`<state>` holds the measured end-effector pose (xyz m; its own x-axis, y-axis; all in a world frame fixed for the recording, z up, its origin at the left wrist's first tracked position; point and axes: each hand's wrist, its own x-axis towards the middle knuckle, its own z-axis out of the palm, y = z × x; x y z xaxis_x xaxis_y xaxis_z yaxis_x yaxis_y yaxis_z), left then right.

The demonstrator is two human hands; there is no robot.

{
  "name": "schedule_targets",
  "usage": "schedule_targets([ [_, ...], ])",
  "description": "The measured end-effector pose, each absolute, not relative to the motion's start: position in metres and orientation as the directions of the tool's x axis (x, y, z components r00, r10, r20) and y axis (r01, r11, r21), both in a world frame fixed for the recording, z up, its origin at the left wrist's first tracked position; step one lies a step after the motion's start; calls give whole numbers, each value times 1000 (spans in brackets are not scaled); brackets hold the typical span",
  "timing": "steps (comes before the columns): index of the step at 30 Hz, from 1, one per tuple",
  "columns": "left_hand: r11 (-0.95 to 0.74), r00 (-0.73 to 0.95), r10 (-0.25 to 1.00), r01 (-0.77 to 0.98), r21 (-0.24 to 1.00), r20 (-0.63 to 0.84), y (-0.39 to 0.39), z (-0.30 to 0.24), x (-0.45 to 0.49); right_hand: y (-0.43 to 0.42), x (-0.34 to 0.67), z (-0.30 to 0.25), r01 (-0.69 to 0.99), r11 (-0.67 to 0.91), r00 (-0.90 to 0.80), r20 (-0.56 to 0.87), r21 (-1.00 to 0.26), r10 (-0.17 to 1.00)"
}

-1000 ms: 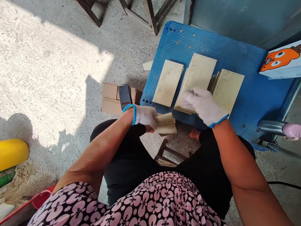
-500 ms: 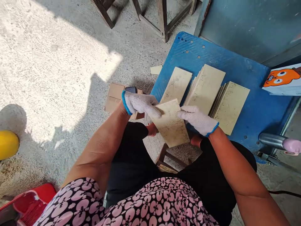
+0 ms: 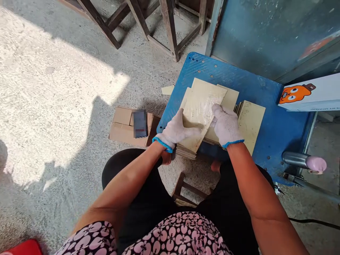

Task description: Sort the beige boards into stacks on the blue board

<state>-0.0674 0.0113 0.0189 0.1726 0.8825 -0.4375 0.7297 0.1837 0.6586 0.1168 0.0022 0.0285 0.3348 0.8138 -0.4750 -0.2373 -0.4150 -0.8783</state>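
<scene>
A thin cream rectangular board [image 3: 202,95] with dark specks lies slantwise over the left stack of similar boards [image 3: 186,153], its right part reaching over the middle stack [image 3: 231,95]. My right hand [image 3: 227,124], in a white knit glove with a blue cuff, pinches the board's right edge between thumb and fingers. Gloved the same way, my left hand [image 3: 175,131] rests at its lower left, thumb and fingers spread apart across the boards. A third stack [image 3: 251,124] stands just right of my right hand.
The stacks sit on a blue tabletop [image 3: 281,138]. At its right are a white box with an orange cartoon [image 3: 310,94] and a metal tube with a pink end [image 3: 300,161]. A phone [image 3: 140,124] lies on a cardboard box [image 3: 119,131]. Wooden stool legs [image 3: 170,32] stand behind.
The board has moved from above my lap, forward onto the left stack. My left hand has spread its fingers, and my right hand still grips the edge. The view has shifted.
</scene>
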Motion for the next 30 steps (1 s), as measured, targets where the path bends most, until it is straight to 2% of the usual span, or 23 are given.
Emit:
schedule_targets([
  [3,171,100,902,811,559,-420,5,17,-41,10,113,27,-280,-395,385,-479,-875,789],
  [8,141,47,938,853,503,-343,11,17,-10,21,113,22,-264,-365,441,-448,-893,778],
  [14,163,30,919,879,449,-393,49,20,-15,31,123,31,-290,-366,340,-452,-884,824],
  [19,299,-110,873,891,343,-476,81,-7,-34,26,150,45,-234,-382,341,-444,-894,829],
  [23,363,-187,832,895,258,-522,79,-38,-33,18,164,49,-262,-376,354,-451,-889,819],
  [30,376,-226,824,904,204,-520,68,-62,-23,13,174,49,-260,-350,310,-421,-900,853],
])
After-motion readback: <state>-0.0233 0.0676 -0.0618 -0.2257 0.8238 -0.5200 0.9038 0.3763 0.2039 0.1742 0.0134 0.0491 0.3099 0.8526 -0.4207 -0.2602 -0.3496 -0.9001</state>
